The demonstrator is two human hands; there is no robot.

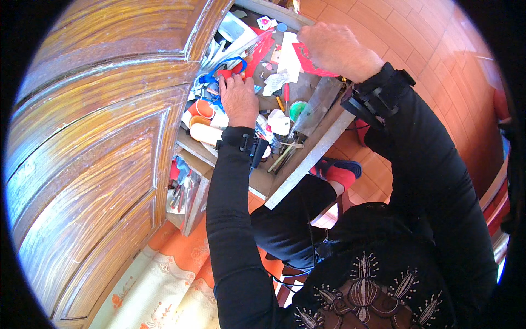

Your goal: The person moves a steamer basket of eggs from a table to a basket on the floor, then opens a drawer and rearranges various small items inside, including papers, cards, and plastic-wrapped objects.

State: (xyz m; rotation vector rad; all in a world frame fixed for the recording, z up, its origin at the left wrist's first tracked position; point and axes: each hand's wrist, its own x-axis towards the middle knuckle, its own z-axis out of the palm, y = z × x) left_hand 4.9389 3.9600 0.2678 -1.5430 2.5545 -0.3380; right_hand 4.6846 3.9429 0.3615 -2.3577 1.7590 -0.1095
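An open wooden drawer [287,174] full of loose small articles lies before me. Over its far right edge, my right hand [335,49] grips a red paper packet [305,59], with the fingertips hidden from sight. My left hand [240,100] reaches palm down into the left side, fingers on a red article [225,74] beside a blue strap [234,61]. What lies under that palm is hidden. White paper [289,57] and a crumpled printed slip [275,83] lie between the hands. Closer in are a white plastic piece [279,122] and a round green article [297,110].
A tall wooden panelled door [102,123] stands close along the left. Below sits a second open drawer [193,205] holding tools or pens. A patterned curtain [164,279] hangs at bottom left. My slippered foot [343,172] rests on the tiled floor [411,53] beside the drawer.
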